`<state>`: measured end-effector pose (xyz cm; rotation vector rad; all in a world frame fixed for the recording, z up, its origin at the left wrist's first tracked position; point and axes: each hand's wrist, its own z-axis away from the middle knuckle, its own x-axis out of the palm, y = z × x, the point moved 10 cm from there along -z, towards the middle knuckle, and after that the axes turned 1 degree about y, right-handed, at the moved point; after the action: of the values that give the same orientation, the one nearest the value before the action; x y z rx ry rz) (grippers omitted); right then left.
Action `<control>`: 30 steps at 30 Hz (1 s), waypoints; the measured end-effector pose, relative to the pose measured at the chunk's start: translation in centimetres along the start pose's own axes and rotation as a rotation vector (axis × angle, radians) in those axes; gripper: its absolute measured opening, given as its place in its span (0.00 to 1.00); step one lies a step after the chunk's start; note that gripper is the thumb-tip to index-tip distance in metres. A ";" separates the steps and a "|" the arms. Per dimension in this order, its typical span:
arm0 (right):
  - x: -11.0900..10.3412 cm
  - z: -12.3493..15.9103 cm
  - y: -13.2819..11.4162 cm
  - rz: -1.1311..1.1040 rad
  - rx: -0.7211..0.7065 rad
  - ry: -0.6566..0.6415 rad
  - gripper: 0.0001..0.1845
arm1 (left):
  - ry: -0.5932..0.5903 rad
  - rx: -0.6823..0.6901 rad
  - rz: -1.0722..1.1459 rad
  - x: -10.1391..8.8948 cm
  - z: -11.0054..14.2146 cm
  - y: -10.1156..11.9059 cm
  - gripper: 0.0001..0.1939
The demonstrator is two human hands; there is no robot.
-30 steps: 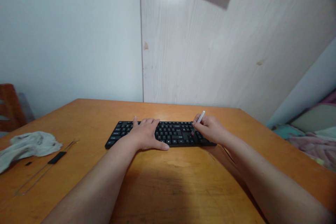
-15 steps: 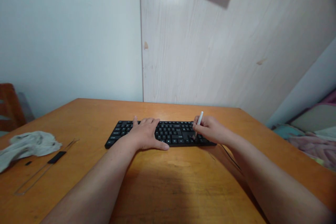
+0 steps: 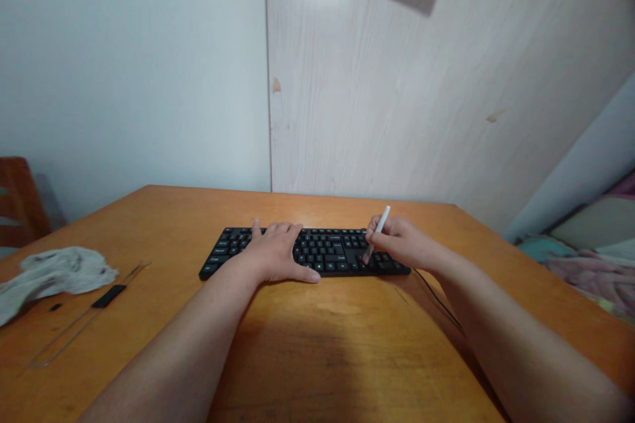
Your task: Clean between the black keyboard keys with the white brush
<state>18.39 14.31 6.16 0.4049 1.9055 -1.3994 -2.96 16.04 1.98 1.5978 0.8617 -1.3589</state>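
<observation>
On the flat black computer keyboard [image 3: 332, 263], you can see pale legends on the keycaps [image 3: 322, 241], but they're too small for you to read; you can't make out any other text, brand or number.

left hand [image 3: 275, 254]: flat, fingers spread | right hand [image 3: 399, 242]: curled, pinching

From my place I see a narrow strip of the wooden table [image 3: 317, 350] between the keyboard [image 3: 330, 244] and the far wall [image 3: 149, 79], and a hand can pass there. On the near side there is wider room. On the left, a crumpled grey cloth [image 3: 54, 281], a black strip [image 3: 108, 296] and a thin wire loop [image 3: 64, 337] lie in the way. On the right, a black cable [image 3: 436, 309] lies across the path.
</observation>
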 end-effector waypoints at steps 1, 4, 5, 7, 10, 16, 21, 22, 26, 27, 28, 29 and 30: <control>-0.3 0.0 -0.1 0.001 -0.014 0.034 0.07 | 0.001 -0.001 -0.004 0.0 0.0 0.0 0.65; -0.6 -0.1 -0.2 0.038 -0.034 0.092 0.06 | -0.001 -0.002 -0.013 0.1 -0.1 -0.1 0.64; -0.6 0.0 -0.3 0.055 -0.034 0.093 0.06 | -0.002 -0.002 -0.013 0.2 -0.1 -0.1 0.64; -0.2 0.1 -0.6 0.076 -0.037 0.067 0.05 | -0.006 -0.004 -0.009 0.2 -0.1 -0.2 0.64; 1.0 0.4 -1.2 0.012 -0.039 -0.077 0.05 | -0.011 -0.007 0.000 0.2 -0.1 -0.1 0.64; 0.5 0.4 -1.5 -0.009 -0.062 -0.039 0.07 | -0.016 -0.013 0.000 0.2 -0.1 -0.1 0.64; 1.6 0.7 -1.6 -0.011 -0.073 -0.139 0.05 | -0.014 -0.004 0.003 0.3 -0.1 -0.2 0.65; 1.8 0.8 -1.7 -0.038 -0.067 -0.165 0.05 | -0.012 -0.001 0.003 0.3 -0.1 -0.2 0.65; 0.9 0.5 -1.6 -0.007 -0.069 -0.060 0.08 | 0.002 0.006 0.002 0.3 -0.2 -0.3 0.65; 0.6 0.4 -1.5 0.035 -0.078 -0.015 0.09 | 0.005 0.007 0.003 0.3 -0.2 -0.3 0.64; 0.3 0.4 -1.5 0.080 -0.086 0.015 0.09 | 0.007 0.008 0.004 0.4 -0.3 -0.3 0.64; 0.3 0.4 -1.5 0.115 -0.092 0.023 0.09 | 0.009 0.009 0.005 0.4 -0.3 -0.3 0.64; 0.5 0.4 -1.4 0.130 -0.095 0.009 0.09 | 0.010 0.008 0.005 0.4 -0.3 -0.3 0.65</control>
<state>17.31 13.37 6.72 0.4808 1.9089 -1.2200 -3.04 16.38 1.58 1.6128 0.8583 -1.3534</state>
